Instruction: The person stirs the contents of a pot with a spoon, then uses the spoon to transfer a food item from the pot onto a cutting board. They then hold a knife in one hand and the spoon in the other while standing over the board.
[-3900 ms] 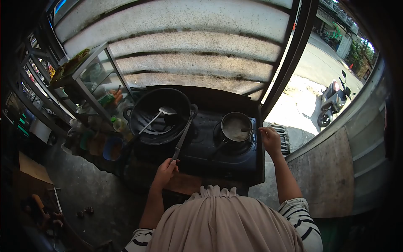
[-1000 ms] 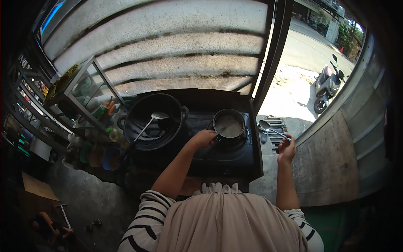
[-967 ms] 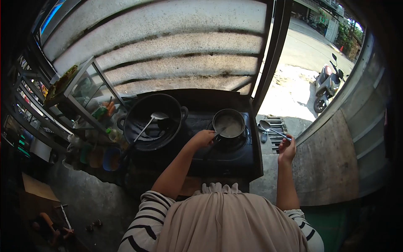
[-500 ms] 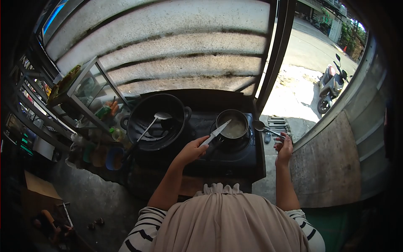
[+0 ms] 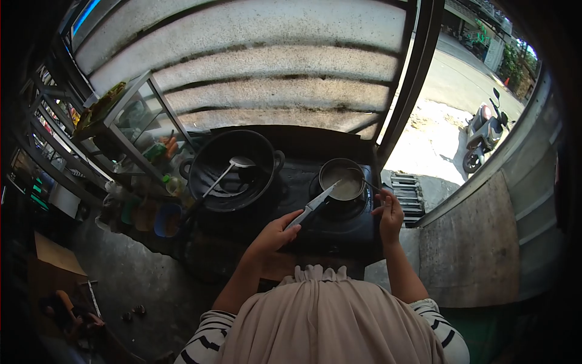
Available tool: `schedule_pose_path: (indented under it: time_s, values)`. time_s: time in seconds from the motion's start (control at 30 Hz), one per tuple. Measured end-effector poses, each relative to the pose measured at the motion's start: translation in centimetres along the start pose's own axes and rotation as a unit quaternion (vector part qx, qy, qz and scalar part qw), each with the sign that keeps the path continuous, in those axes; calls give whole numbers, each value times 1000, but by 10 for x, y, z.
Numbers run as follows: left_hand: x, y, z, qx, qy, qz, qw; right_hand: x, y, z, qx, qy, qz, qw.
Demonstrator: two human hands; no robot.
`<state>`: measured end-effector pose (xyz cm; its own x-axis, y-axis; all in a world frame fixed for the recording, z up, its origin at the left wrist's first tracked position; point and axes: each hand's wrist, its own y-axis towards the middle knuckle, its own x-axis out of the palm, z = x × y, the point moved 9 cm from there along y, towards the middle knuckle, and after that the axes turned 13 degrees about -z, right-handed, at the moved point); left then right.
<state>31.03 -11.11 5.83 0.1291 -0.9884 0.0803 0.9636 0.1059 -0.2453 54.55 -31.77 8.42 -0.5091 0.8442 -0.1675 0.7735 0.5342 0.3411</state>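
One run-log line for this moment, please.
left hand: gripping knife | right hand: holding spoon, reaching into pot | pot: on stove, cloudy liquid inside | wok: utensil inside

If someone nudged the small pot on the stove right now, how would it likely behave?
The small pot would probably slosh, since cloudy liquid lies inside it. Its rim looks metallic, so it should stay stiff rather than flex. That liquid likely makes it heavier than it would be empty.
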Motion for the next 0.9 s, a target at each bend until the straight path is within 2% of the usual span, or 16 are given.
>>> schedule_pose_path:
  time_s: [0.07, 0.17, 0.3, 0.4, 0.47, 0.5, 0.57, 0.7, 0.77, 0.8, 0.87, 0.9]
  values:
    - [-2, -2, -2, -9, 14, 11, 1000, 11, 1, -3, 8, 46, -57, 997]
    - [0, 0, -2, -1, 15, 3, 1000, 9, 2, -2, 28, -27, -53, 998]
    - [1, -2, 1, -3, 43, 15, 999, 0, 1, -6, -5, 3, -7, 1000]
    - [1, -5, 3, -15, 70, 21, 997, 9, 0, -5, 12, 42, -62, 997]
    - [1, -4, 4, -19, 76, 21, 997, 1, -1, -10, 4, -59, -17, 998]
    - [1, -4, 4, -14, 80, 24, 996, 0, 0, -9, 3, -59, -18, 998]
    - [0, -6, 6, -10, 85, 29, 996, -2, -1, -2, 2, 13, -8, 1000]
    - [1, -8, 7, -20, 93, 26, 995, 11, -2, -9, 21, -20, -59, 998]
    - [0, -6, 6, -15, 79, 24, 996, 1, -3, -6, 14, -38, 2, 999]
    - [0, -6, 7, -13, 81, 25, 996, 1, -1, -7, 13, -38, 1, 999]
    - [0, -9, 8, -14, 82, 27, 996, 10, -2, -2, 21, 62, -44, 997]
    - [1, -11, 12, -29, 86, 25, 996, 11, -3, -1, 24, 63, -44, 997]
